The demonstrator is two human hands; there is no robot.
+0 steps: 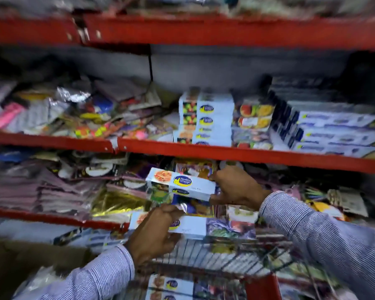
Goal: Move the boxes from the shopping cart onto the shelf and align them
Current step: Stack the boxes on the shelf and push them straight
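Your right hand pinched the right end of two long white boxes held together, one on top of the other, with the thumb above and the fingers below. This pair was tilted, its left end higher, and it hung in front of the lower shelf, below the red shelf edge. Your left hand was lower than that red edge and to the left of the right hand; its fingers were closed around the middle of another long white box, thumb on the top side. This box lay almost level above the wire shopping cart. Inside the cart, below your left hand, more boxes of the same kind were lying flat.

Above the red shelf edge, a stack of the same white boxes already stood on the shelf, with the blue and yellow labels facing you. Just right of this stack were packs with fruit pictures, and further right some longer boxes. Left of the stack lay many loose plastic packets. Both your sleeves were striped.
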